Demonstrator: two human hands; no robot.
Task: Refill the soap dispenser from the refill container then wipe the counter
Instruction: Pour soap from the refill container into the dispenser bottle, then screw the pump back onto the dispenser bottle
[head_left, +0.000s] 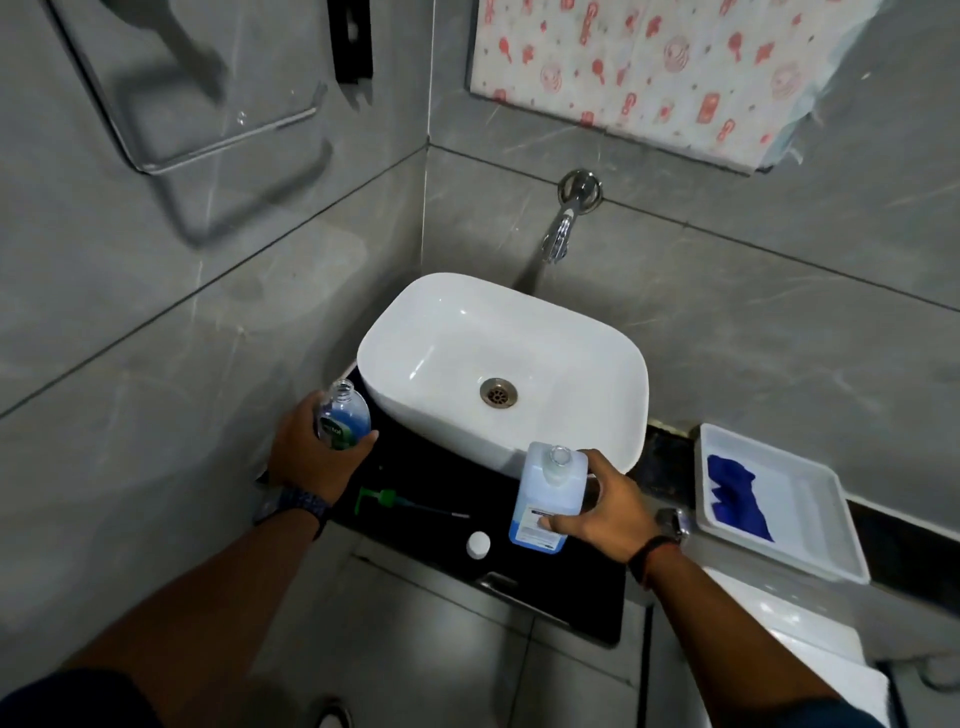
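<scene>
Left hand (311, 457) wraps the uncapped soap dispenser (343, 415) at the counter (441, 467) left edge, touching the basin (441, 332). Right hand (608, 504) grips the open refill container (545, 499) near the front edge. Pump (387, 498) and white cap (478, 544) lie between them. Blue cloth (737, 493) sits in the tray (810, 519). Labels unreadable.

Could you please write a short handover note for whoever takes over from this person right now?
Left hand grips the open soap dispenser beside the basin.
Right hand grips the uncapped refill container.
Pump and white cap lie on the black counter; blue cloth sits in the white tray at right.
Done: both bottles opened.
Left: pour, refit pump and cap, wipe the counter.
</scene>
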